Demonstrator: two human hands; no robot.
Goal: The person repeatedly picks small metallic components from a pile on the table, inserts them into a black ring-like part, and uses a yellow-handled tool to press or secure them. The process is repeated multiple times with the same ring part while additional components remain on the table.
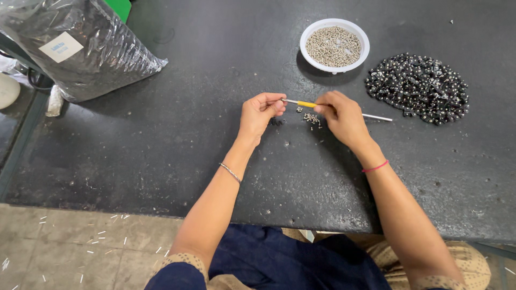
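A thin screwdriver (pixel 308 103) with a yellow grip lies level just above the dark table (pixel 161 134), between both hands. The right hand (pixel 341 117) pinches its yellow grip; the left hand (pixel 259 113) is closed on the metal tip end, fingertips pinched. A few loose small screws (pixel 311 117) lie just below it. Farther off stand a white bowl of screws (pixel 334 45) and a heap of black parts (pixel 418 87); a plastic bag (pixel 75 43) sits far left
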